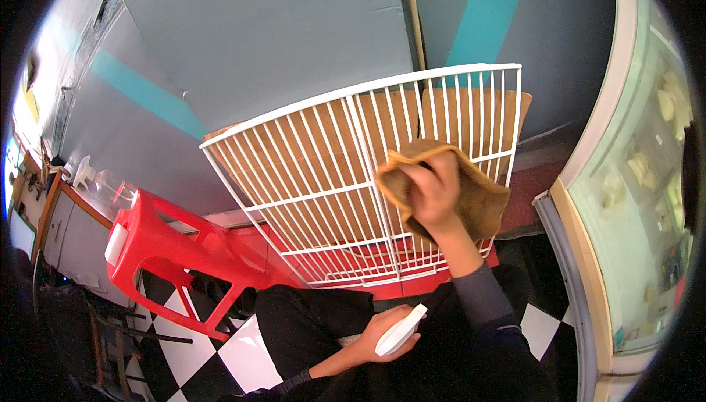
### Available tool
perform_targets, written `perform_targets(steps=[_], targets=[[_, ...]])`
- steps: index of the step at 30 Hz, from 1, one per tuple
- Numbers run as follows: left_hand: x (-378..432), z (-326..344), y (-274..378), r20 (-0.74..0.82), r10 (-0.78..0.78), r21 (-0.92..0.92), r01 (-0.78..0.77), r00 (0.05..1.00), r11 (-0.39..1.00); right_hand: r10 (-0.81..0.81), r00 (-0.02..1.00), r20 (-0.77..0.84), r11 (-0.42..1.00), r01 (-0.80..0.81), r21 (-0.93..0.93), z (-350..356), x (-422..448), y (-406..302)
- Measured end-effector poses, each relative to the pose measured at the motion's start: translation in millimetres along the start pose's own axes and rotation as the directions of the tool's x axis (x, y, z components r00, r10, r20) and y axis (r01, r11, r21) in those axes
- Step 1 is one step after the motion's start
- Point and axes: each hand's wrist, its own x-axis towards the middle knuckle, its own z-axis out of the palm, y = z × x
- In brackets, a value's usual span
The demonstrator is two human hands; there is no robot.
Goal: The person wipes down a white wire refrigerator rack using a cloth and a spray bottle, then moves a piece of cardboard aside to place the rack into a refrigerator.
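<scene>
A white coated wire rack leans upright in front of me, with brown cardboard behind its bars. My right hand grips a brown cloth with an orange edge against the right half of the rack; the hand is slightly blurred, and the cloth covers some bars. Low in front of my body, my left hand is closed round a flat white object with rounded edges. What that object is cannot be told.
A red plastic stool stands at the left, with a clear plastic container beside it. Behind the rack are a large grey panel and a grey wall with turquoise stripes. A glass-fronted case borders the right side, above a black-and-white checkered floor.
</scene>
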Motion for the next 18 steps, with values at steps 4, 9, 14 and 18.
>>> perform_targets(steps=[4,9,14,18], targets=[[-3.5,1.0,-5.3,-0.012,0.061,-0.001,-0.061,0.998,0.998,0.126,0.992,0.026,0.985,-0.122,-0.125,57.5,4.3,-5.9],[-8.4,-4.7,-4.4,-0.021,0.037,0.007,-0.037,0.999,0.999,0.197,0.980,-0.023,0.951,-0.197,-0.238,79.4,-37.3,-15.4],[-6.8,-10.0,-4.6,-0.070,0.063,-0.049,-0.066,0.996,0.997,0.273,0.962,-0.022,0.922,-0.268,-0.279,76.4,-80.3,-23.2],[-10.8,-8.2,-8.2,-0.086,0.066,-0.067,-0.072,0.994,0.995,0.212,0.976,0.048,0.889,-0.172,-0.425,67.6,-127.6,-23.8]])
